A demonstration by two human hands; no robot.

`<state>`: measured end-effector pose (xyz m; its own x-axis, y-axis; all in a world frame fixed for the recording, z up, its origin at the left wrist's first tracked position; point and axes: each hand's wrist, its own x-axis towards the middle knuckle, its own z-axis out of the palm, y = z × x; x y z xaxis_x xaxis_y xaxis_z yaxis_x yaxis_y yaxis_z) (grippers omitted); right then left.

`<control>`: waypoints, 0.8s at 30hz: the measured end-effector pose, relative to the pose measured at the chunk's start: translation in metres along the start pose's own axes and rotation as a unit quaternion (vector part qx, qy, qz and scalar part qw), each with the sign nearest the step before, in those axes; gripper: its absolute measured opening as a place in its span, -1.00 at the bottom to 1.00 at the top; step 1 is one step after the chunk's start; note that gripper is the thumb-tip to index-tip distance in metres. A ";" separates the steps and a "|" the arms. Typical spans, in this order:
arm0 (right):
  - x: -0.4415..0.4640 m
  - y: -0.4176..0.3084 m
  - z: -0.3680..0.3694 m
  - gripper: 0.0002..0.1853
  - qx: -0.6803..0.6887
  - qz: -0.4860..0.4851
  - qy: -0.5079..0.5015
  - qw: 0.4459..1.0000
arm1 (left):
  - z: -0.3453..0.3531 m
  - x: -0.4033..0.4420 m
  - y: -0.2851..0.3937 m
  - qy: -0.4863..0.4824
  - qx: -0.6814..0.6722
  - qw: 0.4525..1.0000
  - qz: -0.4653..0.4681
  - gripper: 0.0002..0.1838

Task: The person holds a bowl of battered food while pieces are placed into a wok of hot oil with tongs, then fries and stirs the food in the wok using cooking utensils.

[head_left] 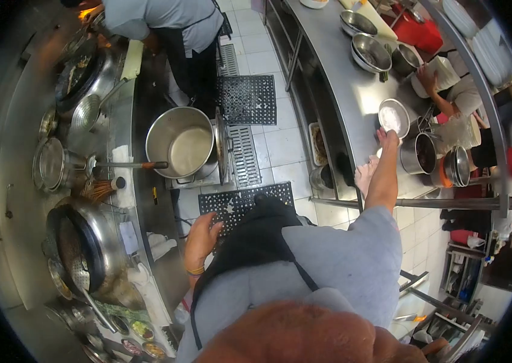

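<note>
A cook's right hand point(388, 137) meets the near edge of a bowl point(394, 118) of white contents on the steel counter point(353, 91), its grip unclear; the left hand point(203, 237) hangs open, empty, near the big pot point(180, 142).

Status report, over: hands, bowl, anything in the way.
Right hand at bowl's near rim, grip unclear; white contents inside. Left hand open, no item visible. Co-worker's hand beyond bowl, not touching it.

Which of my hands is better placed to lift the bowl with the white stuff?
Right, I'd say: your right hand is at the near rim of the bowl. Your left hand is away from it, nearer the big pot.
</note>
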<state>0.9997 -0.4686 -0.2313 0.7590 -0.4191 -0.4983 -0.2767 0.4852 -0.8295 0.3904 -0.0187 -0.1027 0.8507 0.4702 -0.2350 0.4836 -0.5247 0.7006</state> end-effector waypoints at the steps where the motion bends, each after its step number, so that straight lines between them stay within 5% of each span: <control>1: 0.002 0.010 -0.003 -0.59 -0.004 -0.003 -0.007 1.000 | -0.001 -0.003 -0.004 0.006 -0.003 1.000 -0.003 -0.59; 8: -0.101 0.068 -0.001 -0.73 -0.109 -0.009 -0.138 0.984 | -0.013 -0.039 -0.035 0.036 -0.038 0.999 0.002 -0.63; 13: -0.270 0.124 0.020 -0.76 -0.239 0.010 -0.326 0.915 | -0.029 -0.058 -0.043 0.072 -0.062 0.995 0.027 -0.68; 17: -0.427 0.177 0.036 -0.83 -0.327 0.068 -0.445 0.831 | -0.018 -0.074 -0.083 0.160 -0.268 0.948 -0.062 -0.72; 20: -0.498 0.242 0.033 -0.72 -0.356 0.173 -0.577 0.714 | -0.012 -0.096 -0.116 0.215 -0.444 0.867 -0.066 -0.74; 24: -0.611 0.289 0.020 -0.69 -0.425 0.201 -0.667 0.578 | -0.027 -0.149 -0.137 0.236 -0.571 0.773 -0.145 -0.71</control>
<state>0.4678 -0.0569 -0.1614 0.1548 0.8369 -0.5251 -0.3477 -0.4513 -0.8218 0.1920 0.0025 -0.1455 0.4401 0.7988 -0.4101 -0.0860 0.4922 0.8662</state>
